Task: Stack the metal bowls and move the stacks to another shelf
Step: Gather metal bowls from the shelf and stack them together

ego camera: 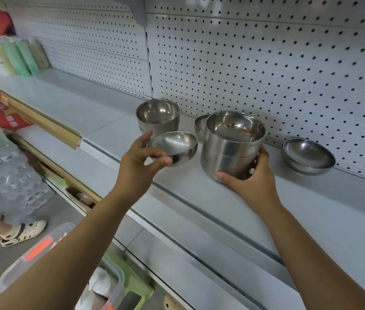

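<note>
My left hand (pixel 139 161) pinches the rim of a single metal bowl (pixel 173 146) and holds it just above the grey shelf (pixel 114 135). To its right stands a stack of metal bowls (pixel 233 142); my right hand (pixel 247 181) grips that stack near its base. Behind the held bowl, by the pegboard, is a shorter stack of bowls (pixel 158 116). A partly hidden bowl (pixel 199 125) peeks out behind the tall stack. At the right, a shallow pair of nested bowls (pixel 308 156) sits against the back wall.
The white pegboard (pixel 266 63) backs the shelf. Packaged goods (pixel 9 57) fill the shelf's far left. Below are lower shelves, a pack of water bottles (pixel 7 171), clear plastic bins (pixel 65 271) on the floor and another person's sandalled foot (pixel 22 232).
</note>
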A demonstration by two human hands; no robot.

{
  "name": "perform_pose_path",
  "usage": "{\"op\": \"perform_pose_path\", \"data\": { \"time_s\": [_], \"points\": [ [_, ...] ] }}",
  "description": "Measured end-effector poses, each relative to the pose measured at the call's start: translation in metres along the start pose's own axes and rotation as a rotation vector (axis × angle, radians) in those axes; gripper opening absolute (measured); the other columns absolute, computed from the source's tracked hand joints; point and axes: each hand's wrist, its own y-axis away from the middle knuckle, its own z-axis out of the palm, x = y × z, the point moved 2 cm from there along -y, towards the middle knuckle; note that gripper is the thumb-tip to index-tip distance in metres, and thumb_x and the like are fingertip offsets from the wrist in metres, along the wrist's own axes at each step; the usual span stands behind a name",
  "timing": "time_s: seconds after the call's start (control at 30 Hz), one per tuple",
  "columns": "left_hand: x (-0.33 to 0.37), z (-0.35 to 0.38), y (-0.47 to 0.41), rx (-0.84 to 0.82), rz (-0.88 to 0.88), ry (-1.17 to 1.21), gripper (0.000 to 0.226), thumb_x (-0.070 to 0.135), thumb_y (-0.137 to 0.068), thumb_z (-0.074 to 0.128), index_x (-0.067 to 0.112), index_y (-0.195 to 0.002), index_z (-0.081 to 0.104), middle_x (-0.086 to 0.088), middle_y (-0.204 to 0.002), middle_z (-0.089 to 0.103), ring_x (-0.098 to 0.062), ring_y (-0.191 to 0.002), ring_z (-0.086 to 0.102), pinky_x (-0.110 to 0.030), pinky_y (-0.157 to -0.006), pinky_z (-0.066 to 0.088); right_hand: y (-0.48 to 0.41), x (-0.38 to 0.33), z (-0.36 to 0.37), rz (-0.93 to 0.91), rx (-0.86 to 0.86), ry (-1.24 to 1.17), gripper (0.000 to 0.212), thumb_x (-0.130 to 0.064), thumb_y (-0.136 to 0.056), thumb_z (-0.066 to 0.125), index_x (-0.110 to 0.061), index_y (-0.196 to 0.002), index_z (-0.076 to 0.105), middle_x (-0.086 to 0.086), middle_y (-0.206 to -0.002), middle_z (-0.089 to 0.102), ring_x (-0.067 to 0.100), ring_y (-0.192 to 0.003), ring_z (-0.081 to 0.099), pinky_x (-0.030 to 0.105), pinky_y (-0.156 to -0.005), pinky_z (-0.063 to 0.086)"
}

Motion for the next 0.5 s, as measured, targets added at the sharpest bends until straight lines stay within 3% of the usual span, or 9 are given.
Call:
{"op": "perform_pose_path", "data": {
  "time_s": [0.1, 0.17, 0.3, 0.5],
  "points": [
    [-0.011, 0.008, 0.01, -0.011, -0.035, -0.034, 0.007, 0.024, -0.08, 0.083, 0.024, -0.086, 0.08, 0.013, -0.156, 0.043, -0.002, -0.142, 0.039, -0.017, -0.11, 0.033, 0.0, 0.001, 0.001, 0.002, 0.01, -0.003, 0.122, -0.045, -0.061, 0.096, -0.034, -0.158, 0.022, -0.027, -0.126, 0.047, -0.018, -0.105, 0.047, 0.002, -0.079, 0.038],
    [-0.017, 0.012, 0.014, -0.002, -0.052, -0.029, 0.008, 0.023, -0.08, 0.084, 0.023, -0.086, 0.08, 0.013, -0.157, 0.042, -0.002, -0.143, 0.038, -0.027, -0.115, 0.034, 0.0, 0.001, 0.001, -0.001, 0.008, -0.004, 0.122, -0.046, -0.061, 0.096, -0.034, -0.158, 0.022, -0.025, -0.127, 0.046, -0.017, -0.106, 0.048, 0.002, -0.079, 0.038],
    [-0.026, 0.016, 0.012, -0.013, -0.054, -0.038, 0.013, 0.034, -0.075, 0.085, 0.03, -0.086, 0.08, 0.012, -0.16, 0.039, -0.008, -0.148, 0.035, -0.046, -0.121, 0.034, -0.002, 0.005, 0.0, -0.006, 0.013, -0.005, 0.121, -0.045, -0.06, 0.097, -0.036, -0.156, 0.024, -0.039, -0.12, 0.042, -0.025, -0.101, 0.048, -0.004, -0.073, 0.042],
    [-0.032, 0.015, 0.008, -0.065, -0.106, -0.066, 0.044, 0.061, -0.059, 0.084, 0.038, -0.094, 0.069, 0.012, -0.161, 0.037, -0.011, -0.148, 0.038, -0.046, -0.12, 0.038, -0.004, 0.007, 0.0, -0.015, -0.005, -0.022, 0.124, -0.046, -0.059, 0.097, -0.035, -0.157, 0.023, -0.038, -0.124, 0.042, -0.027, -0.104, 0.047, -0.003, -0.079, 0.043]
  ]
}}
